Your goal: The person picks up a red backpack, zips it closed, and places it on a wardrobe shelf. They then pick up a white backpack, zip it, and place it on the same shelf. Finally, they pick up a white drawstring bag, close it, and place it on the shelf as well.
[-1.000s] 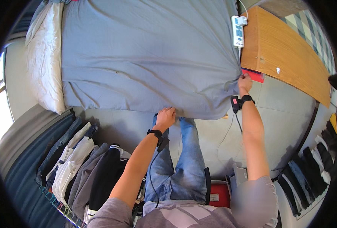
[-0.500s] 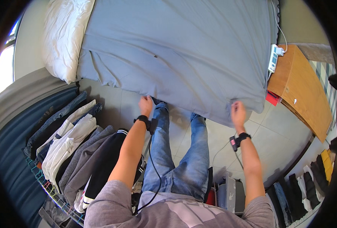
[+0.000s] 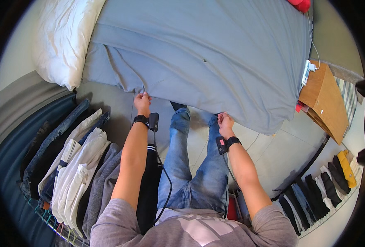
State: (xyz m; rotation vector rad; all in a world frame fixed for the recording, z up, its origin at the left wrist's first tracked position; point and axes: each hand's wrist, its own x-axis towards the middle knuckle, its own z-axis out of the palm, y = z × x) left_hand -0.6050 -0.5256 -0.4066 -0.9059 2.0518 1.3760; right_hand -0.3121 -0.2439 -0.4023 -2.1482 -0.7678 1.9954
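Observation:
A grey bed sheet (image 3: 199,53) covers the bed, its near edge hanging in soft folds with a small dark spot on top. My left hand (image 3: 143,102) pinches that edge toward the left, not far from the white pillow or quilt (image 3: 63,41). Farther right along the same edge, my right hand (image 3: 225,122) has its fingers closed on the cloth too. Each wrist wears a black strap with a small dark box and a cable. The fingertips are partly hidden against the fabric.
Clothes on hangers (image 3: 79,168) crowd the left side, in front of a dark blue curtain (image 3: 13,164). At right stand a wooden cabinet (image 3: 324,99) and a white power strip (image 3: 306,74). More clothes (image 3: 314,193) hang at lower right. A red item (image 3: 301,5) lies at the bed's far right.
My right hand has moved left along the sheet's edge, away from the corner. My left hand has shifted slightly left and up. The view has turned, bringing the red item into sight.

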